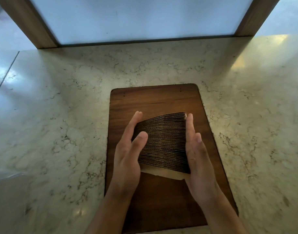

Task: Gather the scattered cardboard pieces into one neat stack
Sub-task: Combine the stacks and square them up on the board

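A thick bundle of brown corrugated cardboard pieces point(163, 142) stands on edge on the dark wooden board point(161, 102), its ribbed edges facing up towards me. My left hand point(128, 154) presses flat against the bundle's left side, thumb lying over the top edges. My right hand point(197, 159) presses against the right side, fingers straight. The pieces lean slightly, fanned wider at the far end. A pale face of the nearest piece shows at the bottom between my palms.
The board lies on a pale marbled countertop point(60, 132). A frosted glass panel point(136, 19) in a wooden frame point(35, 26) rises at the counter's far edge. A seam runs across the counter at the far left.
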A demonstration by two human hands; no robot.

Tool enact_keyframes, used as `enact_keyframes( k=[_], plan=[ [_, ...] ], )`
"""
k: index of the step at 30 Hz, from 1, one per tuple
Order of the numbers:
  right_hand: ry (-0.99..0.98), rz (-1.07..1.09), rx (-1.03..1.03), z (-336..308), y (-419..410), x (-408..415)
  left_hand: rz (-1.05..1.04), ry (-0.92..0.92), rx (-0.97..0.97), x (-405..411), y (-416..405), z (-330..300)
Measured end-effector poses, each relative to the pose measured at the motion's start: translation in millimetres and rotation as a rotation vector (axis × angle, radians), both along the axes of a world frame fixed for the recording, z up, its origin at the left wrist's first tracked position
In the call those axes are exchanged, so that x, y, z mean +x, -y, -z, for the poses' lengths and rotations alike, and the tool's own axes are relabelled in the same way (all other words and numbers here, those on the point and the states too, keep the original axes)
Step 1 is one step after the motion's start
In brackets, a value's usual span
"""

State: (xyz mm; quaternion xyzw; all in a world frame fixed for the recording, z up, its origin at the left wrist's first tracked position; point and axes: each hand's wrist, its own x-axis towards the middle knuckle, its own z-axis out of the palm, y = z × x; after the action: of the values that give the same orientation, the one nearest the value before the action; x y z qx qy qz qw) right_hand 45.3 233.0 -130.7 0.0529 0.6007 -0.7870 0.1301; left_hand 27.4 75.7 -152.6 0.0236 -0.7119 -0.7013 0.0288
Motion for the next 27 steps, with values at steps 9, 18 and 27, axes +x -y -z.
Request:
enact_keyframes(
  k=[9,18,27],
  plan=[
    [-0.006,-0.057,0.038,3,-4,2,-0.190,0.009,-0.025,-4,-17,-1],
    [-0.627,-0.369,1.141,-27,-32,-25,-0.268,-0.036,-0.087,-6,-20,-3],
    [-0.682,-0.799,1.667,-48,14,-54,-0.257,0.009,-0.026,-3,-19,4]
  ],
)
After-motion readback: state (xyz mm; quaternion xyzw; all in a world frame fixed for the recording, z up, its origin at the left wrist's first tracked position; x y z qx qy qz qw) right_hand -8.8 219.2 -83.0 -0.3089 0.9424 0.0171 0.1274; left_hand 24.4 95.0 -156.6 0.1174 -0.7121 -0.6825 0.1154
